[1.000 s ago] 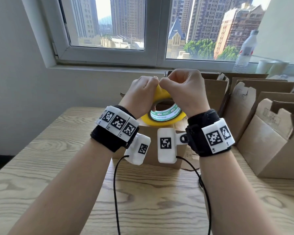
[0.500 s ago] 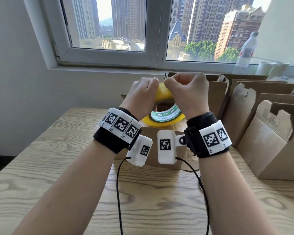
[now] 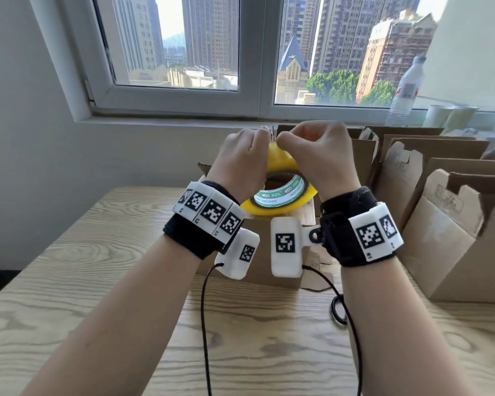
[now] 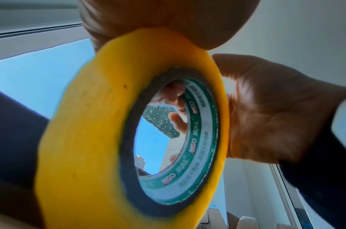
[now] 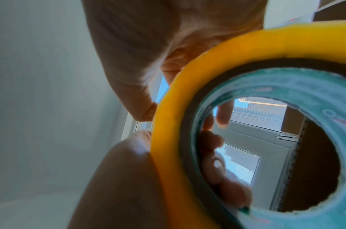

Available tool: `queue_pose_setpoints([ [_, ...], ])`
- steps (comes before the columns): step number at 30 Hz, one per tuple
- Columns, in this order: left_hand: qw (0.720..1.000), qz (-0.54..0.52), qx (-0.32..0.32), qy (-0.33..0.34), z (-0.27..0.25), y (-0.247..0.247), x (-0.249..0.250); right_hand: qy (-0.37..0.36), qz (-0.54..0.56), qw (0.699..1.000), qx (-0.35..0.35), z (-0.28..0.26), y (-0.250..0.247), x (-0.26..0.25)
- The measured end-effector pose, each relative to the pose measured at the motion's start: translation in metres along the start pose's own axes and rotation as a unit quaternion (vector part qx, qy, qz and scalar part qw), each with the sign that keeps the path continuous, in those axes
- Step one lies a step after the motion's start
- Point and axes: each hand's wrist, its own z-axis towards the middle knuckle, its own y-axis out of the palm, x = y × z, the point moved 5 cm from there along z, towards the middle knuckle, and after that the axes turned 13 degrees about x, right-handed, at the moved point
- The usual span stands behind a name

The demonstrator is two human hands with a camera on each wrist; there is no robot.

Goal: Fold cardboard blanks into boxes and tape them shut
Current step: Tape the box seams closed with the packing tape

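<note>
a wooden desk (image 3: pixel 69 281) carries folded cardboard boxes (image 3: pixel 455 238) along its right side and one box (image 3: pixel 257 252) (top open) at centre. above that box both hands, left hand (image 3: pixel 240 164) and right hand (image 3: pixel 320 158), meet knuckle to knuckle, fingers curled round a yellow tape roll (image 3: pixel 280 195).

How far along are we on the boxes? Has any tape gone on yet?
Done: several folded boxes stand at the table's right, tops open; I can't see tape on them. In hand: the left hand and right hand both grip the yellow tape roll above the front box, fingertips together at its top edge, probably picking for the tape end. Left: pull a strip, seal this box, then the others.
</note>
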Motion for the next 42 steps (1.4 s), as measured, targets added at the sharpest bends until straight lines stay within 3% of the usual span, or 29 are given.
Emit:
queue_pose_setpoints([
  [8, 0.993, 0.105, 0.022, 0.057, -0.001, 0.001, 0.013, 0.047, 0.067, 0.996, -0.018, -0.001, -0.002, 0.007],
  [17, 0.989, 0.112, 0.074, 0.064, 0.0, 0.004, 0.017, 0.076, 0.093, 0.993, -0.007, -0.003, -0.006, 0.011],
  [20, 0.99, 0.11, 0.056, 0.071, 0.005, 0.006, 0.019, 0.118, 0.114, 0.986, -0.022, -0.002, -0.005, 0.017],
  [27, 0.985, 0.141, 0.019, 0.093, 0.004, 0.011, 0.025, 0.114, 0.113, 0.987, -0.005, -0.003, -0.009, 0.018],
  [33, 0.985, 0.171, -0.016, 0.033, 0.008, 0.014, 0.017, 0.109, 0.107, 0.988, -0.003, -0.001, -0.007, 0.018],
  [42, 0.981, 0.189, -0.03, 0.017, 0.008, 0.017, 0.023, 0.128, 0.12, 0.984, 0.008, -0.003, -0.01, 0.025],
])
